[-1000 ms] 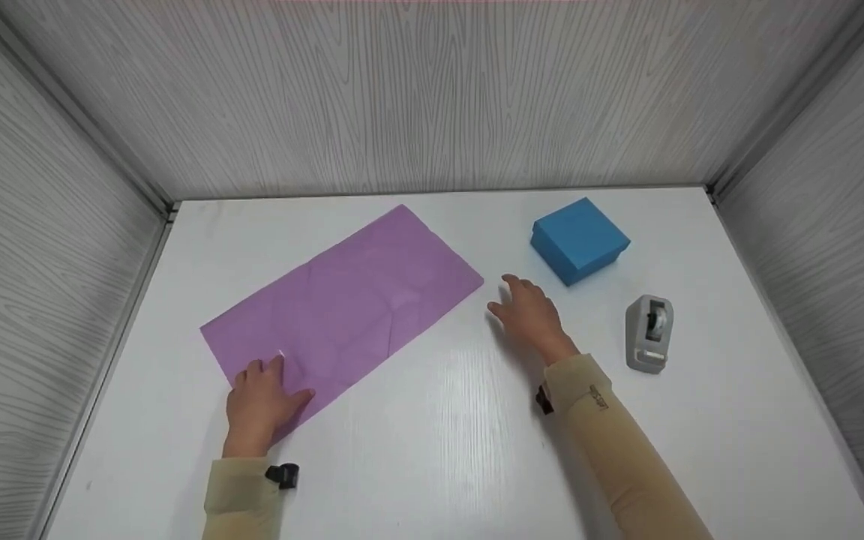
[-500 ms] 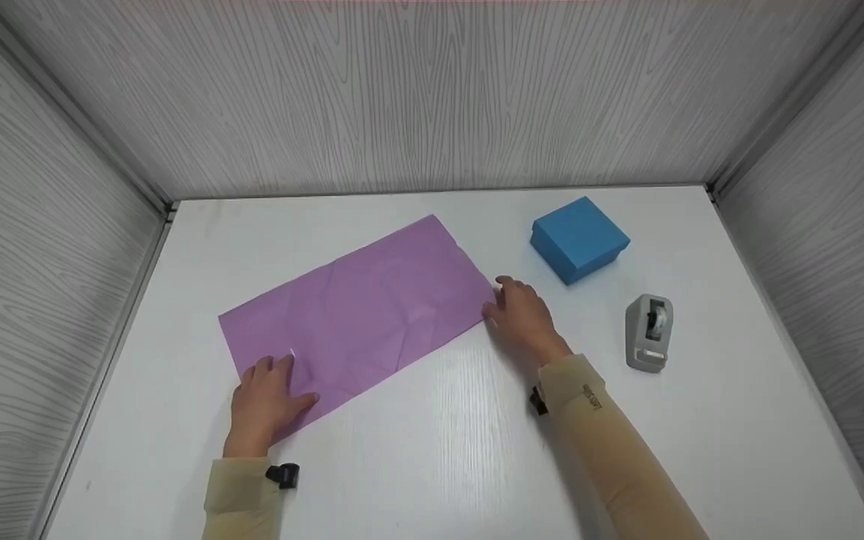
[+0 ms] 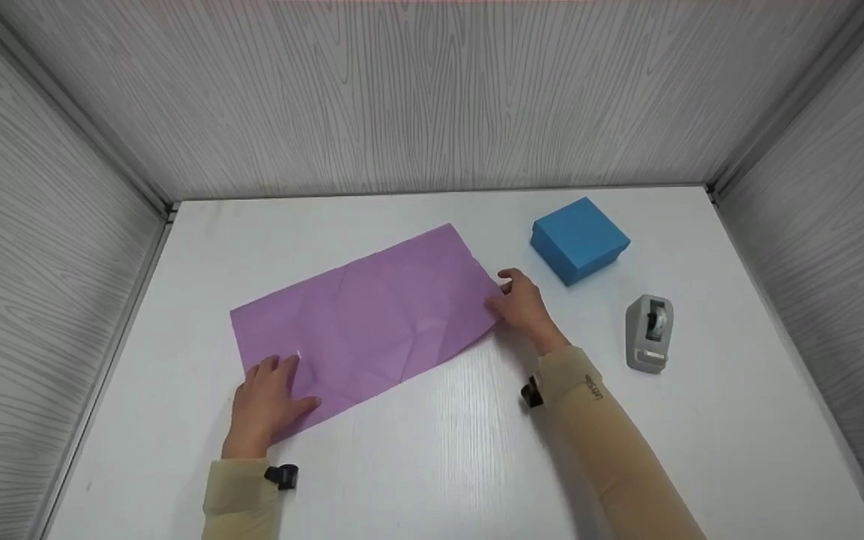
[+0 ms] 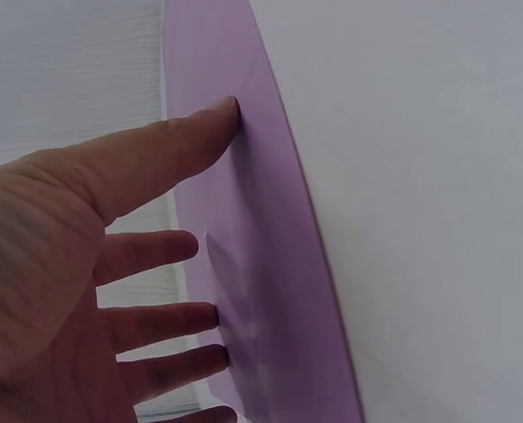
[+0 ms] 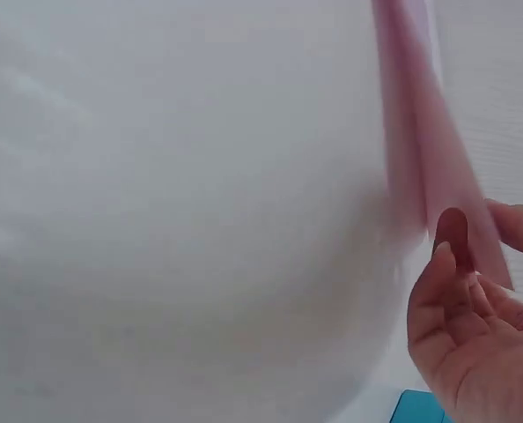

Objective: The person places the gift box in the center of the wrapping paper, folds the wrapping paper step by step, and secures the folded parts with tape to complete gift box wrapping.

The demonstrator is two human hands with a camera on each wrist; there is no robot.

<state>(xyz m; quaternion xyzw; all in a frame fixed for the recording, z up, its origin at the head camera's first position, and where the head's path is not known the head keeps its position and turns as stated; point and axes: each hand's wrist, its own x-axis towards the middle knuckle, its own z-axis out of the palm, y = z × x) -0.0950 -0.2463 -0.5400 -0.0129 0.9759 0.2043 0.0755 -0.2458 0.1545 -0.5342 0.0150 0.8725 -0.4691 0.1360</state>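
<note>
A creased purple sheet of paper (image 3: 372, 300) lies aslant on the white table. On its near-left end rests my left hand (image 3: 261, 405), fingers spread and thumb out to the side. The left wrist view shows those fingertips touching the paper (image 4: 275, 238). At the sheet's right corner, my right hand (image 3: 526, 307) pinches the edge between thumb and fingers. In the right wrist view that corner of the paper (image 5: 451, 167) is lifted and slightly bent, the thumb on one face and the fingers on the other.
A blue box (image 3: 580, 236) sits at the back right, just beyond my right hand. To the right of that forearm stands a grey tape dispenser (image 3: 649, 334) with a roll in it. Grey wood-grain panels (image 3: 432, 97) wall the table at the back and both sides.
My right hand has reached the paper's right corner and taken hold of it. The sheet has swung and slid to the right, its corner now raised. My left hand has barely shifted.
</note>
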